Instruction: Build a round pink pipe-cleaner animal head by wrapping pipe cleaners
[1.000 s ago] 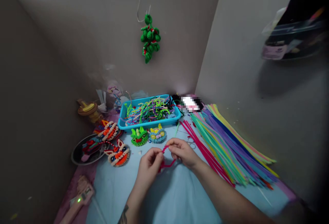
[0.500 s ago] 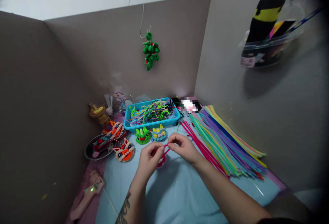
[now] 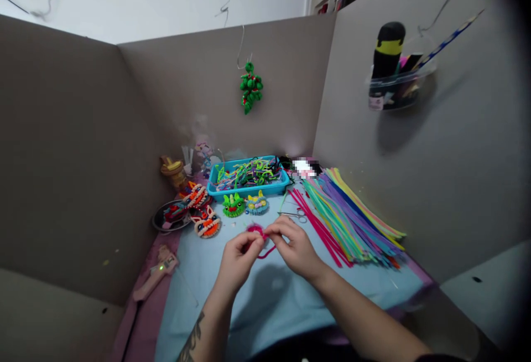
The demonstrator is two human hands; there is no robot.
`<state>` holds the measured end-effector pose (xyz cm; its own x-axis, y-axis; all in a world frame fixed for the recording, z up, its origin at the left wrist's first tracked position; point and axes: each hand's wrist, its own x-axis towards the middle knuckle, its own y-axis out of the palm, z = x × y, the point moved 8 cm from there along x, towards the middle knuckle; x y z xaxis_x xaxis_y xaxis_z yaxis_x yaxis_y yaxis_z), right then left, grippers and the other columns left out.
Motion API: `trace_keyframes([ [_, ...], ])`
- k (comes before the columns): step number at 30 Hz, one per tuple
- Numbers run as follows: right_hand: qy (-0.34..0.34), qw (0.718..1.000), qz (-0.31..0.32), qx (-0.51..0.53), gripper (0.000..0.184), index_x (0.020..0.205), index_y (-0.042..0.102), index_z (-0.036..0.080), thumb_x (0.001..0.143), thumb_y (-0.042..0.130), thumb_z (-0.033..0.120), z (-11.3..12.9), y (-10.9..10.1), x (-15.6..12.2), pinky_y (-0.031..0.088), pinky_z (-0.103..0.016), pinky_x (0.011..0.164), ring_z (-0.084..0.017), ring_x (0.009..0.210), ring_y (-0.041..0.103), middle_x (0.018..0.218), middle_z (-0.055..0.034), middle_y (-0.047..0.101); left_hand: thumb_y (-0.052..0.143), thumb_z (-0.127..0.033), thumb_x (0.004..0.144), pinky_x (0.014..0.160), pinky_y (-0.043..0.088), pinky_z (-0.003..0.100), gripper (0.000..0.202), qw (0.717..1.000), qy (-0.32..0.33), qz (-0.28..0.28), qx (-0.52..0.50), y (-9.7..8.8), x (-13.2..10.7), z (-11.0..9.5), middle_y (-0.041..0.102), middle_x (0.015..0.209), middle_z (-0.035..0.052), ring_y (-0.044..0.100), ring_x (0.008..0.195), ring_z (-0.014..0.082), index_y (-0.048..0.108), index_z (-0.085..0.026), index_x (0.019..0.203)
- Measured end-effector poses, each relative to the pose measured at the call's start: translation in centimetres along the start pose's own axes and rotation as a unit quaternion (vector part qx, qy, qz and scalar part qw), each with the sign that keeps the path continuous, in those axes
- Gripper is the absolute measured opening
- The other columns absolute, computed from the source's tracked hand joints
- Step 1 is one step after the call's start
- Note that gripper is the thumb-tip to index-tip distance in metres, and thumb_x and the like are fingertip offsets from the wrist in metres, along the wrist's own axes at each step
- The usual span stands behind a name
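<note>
The left hand [image 3: 239, 257] and right hand [image 3: 295, 247] both pinch the pink piece [image 3: 256, 229], likely bending it, which calls for small, gentle twists.

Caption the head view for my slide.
Left hand and right hand hold a magenta fuzzy piece near a blue tray of colourful strands.

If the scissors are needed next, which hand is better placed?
Likely the right hand: the scissors lie just beyond it, while the left hand is farther off. Both are at the pink piece.
</note>
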<state>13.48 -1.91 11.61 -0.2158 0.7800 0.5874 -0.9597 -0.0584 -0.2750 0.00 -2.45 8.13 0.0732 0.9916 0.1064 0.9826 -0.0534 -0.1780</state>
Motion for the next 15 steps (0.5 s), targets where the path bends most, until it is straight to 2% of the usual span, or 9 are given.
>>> trace_keyframes([
  [3,0.013,1.0,0.005,0.013,0.014,0.086,0.065,0.021,0.087,0.051,0.018,0.3,0.4,-0.6,0.045,-0.031,0.072,-0.017,0.079,0.056,0.078,-0.0039,0.058,0.06,-0.035,0.078,0.057,0.041,0.023,0.022,0.999,0.019,-0.038,0.029,-0.5,-1.1,-0.2,0.061,0.066,0.0031,0.051,0.06,0.0131,0.068,-0.014,0.076],
  [6,0.056,0.997,0.021,0.052,0.012,0.092,0.064,0.02,0.084,0.056,0.019,0.1,0.9,-1.2,0.047,-0.029,0.072,-0.016,0.077,0.058,0.08,-0.0029,0.061,0.06,-0.029,0.079,0.058,0.041,0.023,0.017,0.985,0.102,-0.073,0.115,-1.1,-2.4,-2.2,0.06,0.066,0.0035,0.051,0.06,0.0129,0.07,-0.016,0.076],
  [9,0.061,0.996,0.032,0.056,0.006,0.086,0.063,0.019,0.082,0.058,0.019,0.6,0.9,-1.7,0.047,-0.028,0.07,-0.015,0.075,0.059,0.078,-0.0021,0.063,0.059,-0.029,0.08,0.058,0.04,0.023,0.017,0.973,0.156,-0.069,0.156,-1.2,-3.5,-3.8,0.059,0.067,0.0034,0.051,0.062,0.013,0.071,-0.017,0.077],
  [11,0.02,0.999,0.031,0.022,0.005,0.08,0.062,0.019,0.083,0.058,0.019,1.5,0.6,-1.9,0.046,-0.028,0.069,-0.015,0.073,0.058,0.075,-0.0021,0.063,0.058,-0.031,0.081,0.059,0.04,0.023,0.019,0.98,0.134,-0.046,0.139,-1.0,-3.8,-3.7,0.059,0.068,0.0031,0.051,0.063,0.0131,0.07,-0.016,0.079],
  [15,-0.102,0.993,0.039,-0.05,0.011,0.087,0.062,0.02,0.086,0.053,0.014,3.7,0.5,-2.5,0.045,-0.031,0.07,-0.016,0.074,0.057,0.076,-0.0035,0.064,0.055,-0.038,0.081,0.056,0.038,0.021,0.027,0.999,0.019,0.008,0.027,-0.2,-3.9,-1.6,0.055,0.063,0.0007,0.048,0.06,0.0116,0.066,-0.014,0.075],
])
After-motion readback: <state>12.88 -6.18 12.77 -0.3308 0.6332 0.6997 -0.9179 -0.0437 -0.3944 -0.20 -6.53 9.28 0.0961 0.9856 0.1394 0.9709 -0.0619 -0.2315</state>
